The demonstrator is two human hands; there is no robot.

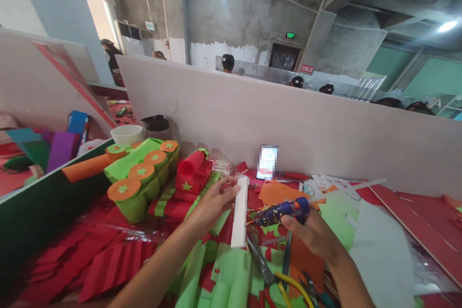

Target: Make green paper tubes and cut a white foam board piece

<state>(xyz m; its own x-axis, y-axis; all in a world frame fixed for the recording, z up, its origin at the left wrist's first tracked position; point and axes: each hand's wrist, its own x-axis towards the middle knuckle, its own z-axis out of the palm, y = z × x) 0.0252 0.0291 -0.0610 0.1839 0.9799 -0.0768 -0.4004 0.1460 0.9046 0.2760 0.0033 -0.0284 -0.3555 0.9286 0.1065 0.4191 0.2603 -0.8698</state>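
My left hand point(222, 197) pinches the upper end of a narrow white strip point(239, 221), which looks like foam or card and stands roughly lengthwise before me. A blue glue gun point(281, 212) is gripped in my right hand point(314, 231). Its nozzle points left, close to the strip's edge; I cannot tell whether it touches. A long pale glue stick point(353, 188) juts out of the gun's back. Below the strip lie light green rolls point(220, 284). Pliers or cutters with a grey head point(263, 264) and yellow-handled scissors point(294, 288) rest beside them.
On the left stand green-and-orange felt pieces with stars point(140, 171), red rolls point(193, 166) and stacked red sheets point(115, 264). A lit phone point(267, 162) leans on the white partition point(306, 125). White and green sheets point(378, 250) lie at right. People point(227, 61) sit beyond.
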